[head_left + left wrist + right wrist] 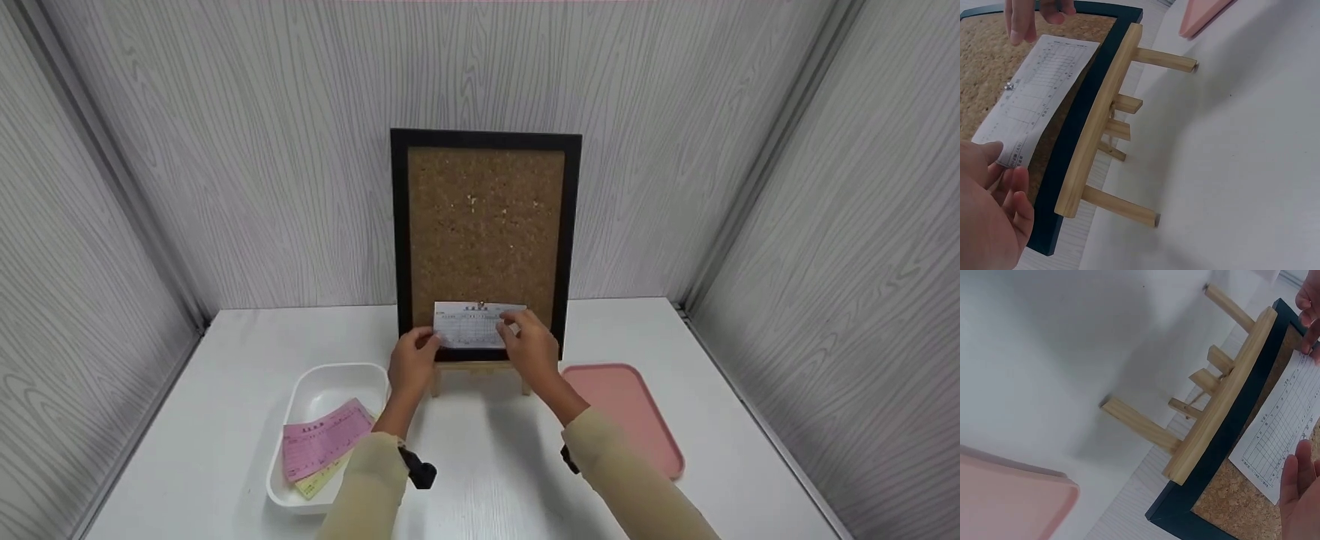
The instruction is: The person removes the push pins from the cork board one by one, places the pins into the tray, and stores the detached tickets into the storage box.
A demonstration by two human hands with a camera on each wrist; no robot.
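Note:
A white printed form slip (469, 330) lies against the lower part of a black-framed cork board (487, 225). A small silver pin (1009, 86) sits at the middle of the slip's top edge. My left hand (411, 364) pinches the slip's left end between thumb and fingers. At the other end, my right hand (534, 349) has its fingers loosely bent beside the slip; in the left wrist view those fingertips hang apart from the paper. The slip's lower edge stands a little off the cork.
A small wooden easel (1098, 129) supports the board. On the left is a white tray (279, 457) with a pink slip (326, 439) overlapping a yellow slip (315, 484). A flat pink tray (622, 412) lies on the right. Grey wood-grain panels stand behind and on both sides.

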